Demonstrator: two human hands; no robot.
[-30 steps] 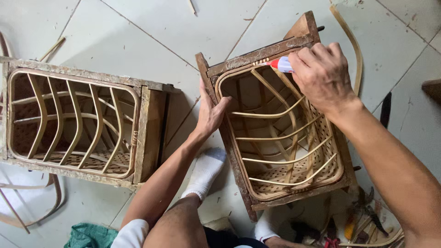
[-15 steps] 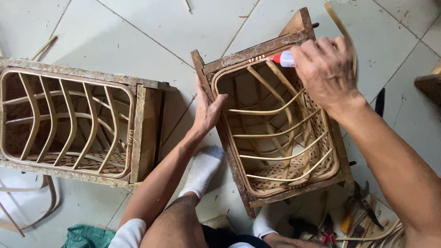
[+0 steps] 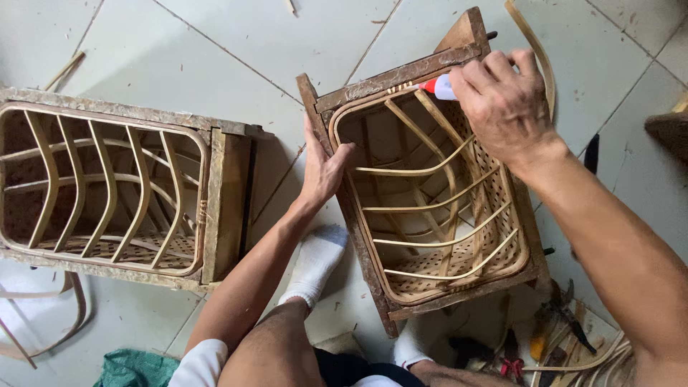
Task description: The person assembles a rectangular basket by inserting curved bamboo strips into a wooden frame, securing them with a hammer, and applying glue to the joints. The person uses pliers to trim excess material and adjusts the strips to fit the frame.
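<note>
Here the right hand (image 3: 505,107) is clamped around a small glue tube (image 3: 438,87) with a red nozzle, its tip at the far rim of the wooden frame (image 3: 373,82) that holds a half-woven rattan basket (image 3: 437,215). The left hand (image 3: 322,168) lies flat against the frame's left edge, fingers spread, clamped on nothing. Judging by the curved ribs already set and the woven bottom, most of the shaping looks done, with the rim joints left. A second frame (image 3: 222,208) at the left holds a similar ribbed basket (image 3: 100,190). Both baskets hold nothing. Loose tools (image 3: 552,337) lie on the tiled floor (image 3: 215,57) near right
</note>
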